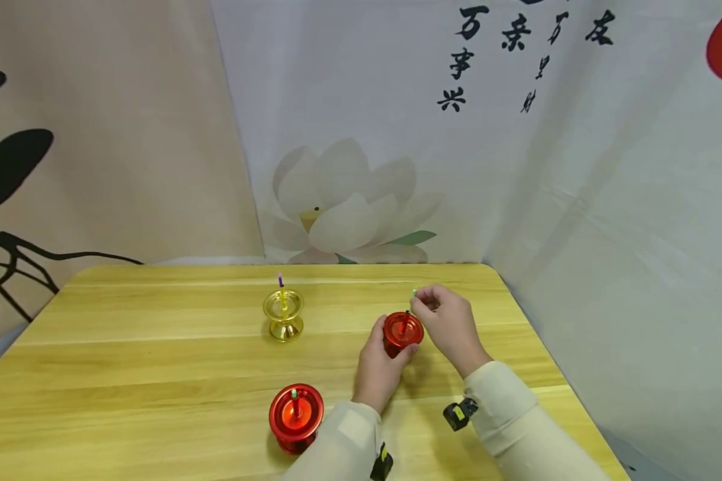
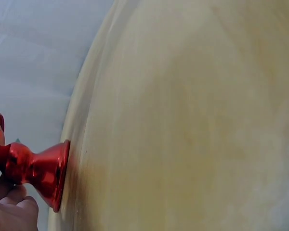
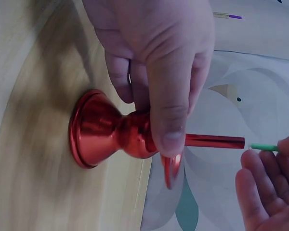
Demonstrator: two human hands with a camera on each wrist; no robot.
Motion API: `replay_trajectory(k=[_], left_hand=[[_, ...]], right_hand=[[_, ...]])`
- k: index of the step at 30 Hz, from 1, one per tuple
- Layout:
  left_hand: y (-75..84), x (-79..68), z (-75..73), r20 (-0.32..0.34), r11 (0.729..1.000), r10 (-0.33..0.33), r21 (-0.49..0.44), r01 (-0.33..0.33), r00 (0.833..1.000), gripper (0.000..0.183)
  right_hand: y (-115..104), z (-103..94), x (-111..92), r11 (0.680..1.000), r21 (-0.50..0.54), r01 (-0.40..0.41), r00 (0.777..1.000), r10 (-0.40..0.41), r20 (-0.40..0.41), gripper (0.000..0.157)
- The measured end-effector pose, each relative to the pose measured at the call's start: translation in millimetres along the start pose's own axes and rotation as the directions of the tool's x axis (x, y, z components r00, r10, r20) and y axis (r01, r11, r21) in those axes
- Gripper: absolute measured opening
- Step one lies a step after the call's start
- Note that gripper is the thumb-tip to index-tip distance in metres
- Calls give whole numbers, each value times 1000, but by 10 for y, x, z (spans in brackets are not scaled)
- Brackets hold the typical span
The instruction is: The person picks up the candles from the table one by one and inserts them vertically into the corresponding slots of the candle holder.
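My left hand (image 1: 378, 374) grips a shiny red candle holder (image 3: 97, 130) around its cup, thumb over the rim. The holder's flared base rests on the wooden table, and a thin red tube (image 3: 214, 140) rises from its dish. Close to the tube's open end, my right hand (image 1: 451, 327) pinches a small green stick (image 3: 265, 147) between thumb and fingertip. A slight gap parts the stick from the tube in the right wrist view. The left wrist view catches only part of the red holder and some left fingers (image 2: 14, 209).
A second red holder (image 1: 296, 421), with a pale green tip in its tube, stands near the left forearm. Farther back is a gold holder (image 1: 285, 327) with a purple stick (image 1: 280, 280) on top. A printed cloth (image 1: 361, 80) hangs behind the table (image 1: 156, 361).
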State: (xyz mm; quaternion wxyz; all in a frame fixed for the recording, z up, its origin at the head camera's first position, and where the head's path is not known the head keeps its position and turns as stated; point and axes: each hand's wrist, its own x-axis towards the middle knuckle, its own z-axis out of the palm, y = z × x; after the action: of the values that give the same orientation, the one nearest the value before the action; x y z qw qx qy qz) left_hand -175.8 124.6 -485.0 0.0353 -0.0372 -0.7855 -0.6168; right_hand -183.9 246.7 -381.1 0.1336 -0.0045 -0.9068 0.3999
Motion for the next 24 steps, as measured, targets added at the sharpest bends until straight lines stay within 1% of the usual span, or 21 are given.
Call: replay_trajectory(k=[4, 12, 20, 24], left_hand=[[3, 3, 11, 9, 1000, 1, -1, -1, 1000, 76], [-1, -11, 8, 7, 1000, 15, -9, -15, 1000, 76], [-5, -18, 1, 18, 1000, 6, -13, -6, 1000, 75], [-2, -16, -10, 19, 1000, 2, -9, -2, 1000, 75]], right_hand=[[-16, 20, 13, 1000, -8, 5, 1000, -5, 1, 14], [9, 67, -4, 1000, -26, -2, 1000, 2, 16, 11], [110, 147, -40, 1000, 0, -27, 1000, 27, 1, 10], [127, 164, -49, 999, 10, -43, 999, 43, 0, 10]])
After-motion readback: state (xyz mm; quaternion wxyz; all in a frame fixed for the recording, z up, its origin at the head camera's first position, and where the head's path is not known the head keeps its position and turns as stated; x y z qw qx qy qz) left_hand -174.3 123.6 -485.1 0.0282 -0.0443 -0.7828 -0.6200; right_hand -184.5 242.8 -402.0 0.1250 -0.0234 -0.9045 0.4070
